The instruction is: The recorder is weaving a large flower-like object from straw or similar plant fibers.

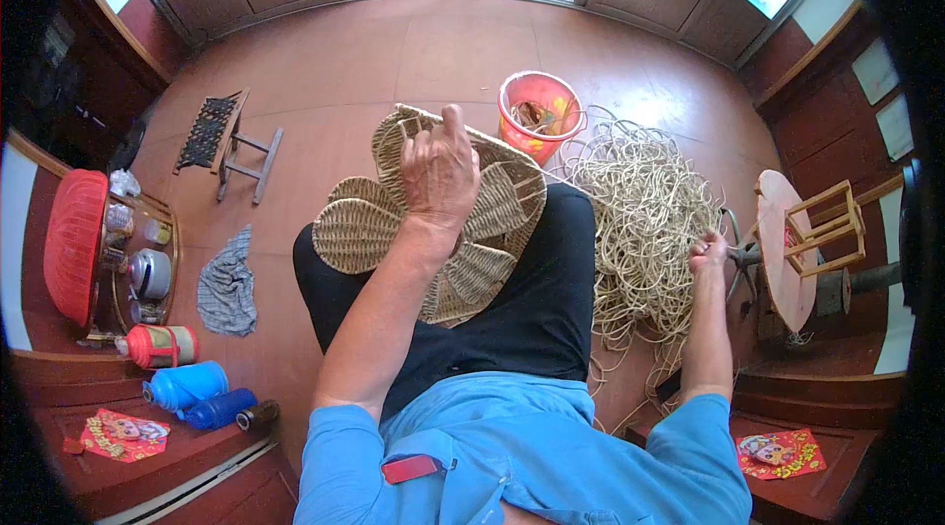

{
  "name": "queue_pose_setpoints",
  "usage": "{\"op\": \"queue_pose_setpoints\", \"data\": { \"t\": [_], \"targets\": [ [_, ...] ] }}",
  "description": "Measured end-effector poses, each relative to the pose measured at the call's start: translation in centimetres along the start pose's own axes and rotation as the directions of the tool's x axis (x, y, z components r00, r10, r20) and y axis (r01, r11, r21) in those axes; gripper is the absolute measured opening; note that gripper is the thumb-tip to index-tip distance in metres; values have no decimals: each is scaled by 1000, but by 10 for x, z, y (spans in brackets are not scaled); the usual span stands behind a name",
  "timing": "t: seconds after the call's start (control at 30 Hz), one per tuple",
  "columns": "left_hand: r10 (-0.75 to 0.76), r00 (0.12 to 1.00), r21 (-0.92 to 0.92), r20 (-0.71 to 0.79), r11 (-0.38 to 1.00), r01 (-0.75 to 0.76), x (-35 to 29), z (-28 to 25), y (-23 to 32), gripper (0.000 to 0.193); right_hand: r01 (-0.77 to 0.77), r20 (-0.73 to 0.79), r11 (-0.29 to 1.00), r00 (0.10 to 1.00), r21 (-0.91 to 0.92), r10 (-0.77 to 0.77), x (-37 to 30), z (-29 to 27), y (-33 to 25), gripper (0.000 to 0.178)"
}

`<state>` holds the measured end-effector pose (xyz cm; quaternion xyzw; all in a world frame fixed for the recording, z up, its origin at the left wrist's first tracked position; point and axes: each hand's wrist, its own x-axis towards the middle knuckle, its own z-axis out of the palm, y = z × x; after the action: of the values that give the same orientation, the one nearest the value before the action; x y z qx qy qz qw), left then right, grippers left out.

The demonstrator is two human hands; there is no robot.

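Observation:
A woven straw basket point(369, 220) with petal-shaped panels lies across my lap, tilted against my thighs. My left hand point(438, 171) rests over its upper part, one finger raised and the others curled against the weave near the rim. To the right, a big loose heap of pale straw cord point(640, 220) spreads over the floor. A strand runs from the basket's right edge toward that heap. My right hand point(707, 252) is closed at the heap's right side; what lies between its fingers is too small to make out.
A red bucket point(541, 102) with cord pieces stands beyond my knees. A folding stool point(231, 141) and a crumpled cloth point(226, 284) are on the left, near flasks point(187, 387) and a red basin point(74, 245). At right stands a round wooden board point(783, 249) with a small wooden frame.

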<state>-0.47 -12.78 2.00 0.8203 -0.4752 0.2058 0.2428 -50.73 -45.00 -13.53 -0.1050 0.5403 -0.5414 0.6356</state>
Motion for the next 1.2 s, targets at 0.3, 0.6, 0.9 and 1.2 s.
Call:
{"op": "queue_pose_setpoints", "data": {
  "t": [0.3,0.6,0.9,1.2],
  "targets": [
    [-228,973,-206,35,951,231,2,-1,13,46,-35,198,953,975,-300,99,-80,62,66,23],
    [-269,963,-338,8,906,256,-3,-1,14,37,524,610,516,793,-678,-5,-156,146,91,59],
    [-509,818,-923,267,109,369,-27,-3,6,23,962,928,60,274,-268,-252,-317,214,150,49],
    [-323,873,-926,365,-30,376,-38,-44,-58,31,965,934,59,-229,254,-274,-370,258,233,35]
  ]
}}
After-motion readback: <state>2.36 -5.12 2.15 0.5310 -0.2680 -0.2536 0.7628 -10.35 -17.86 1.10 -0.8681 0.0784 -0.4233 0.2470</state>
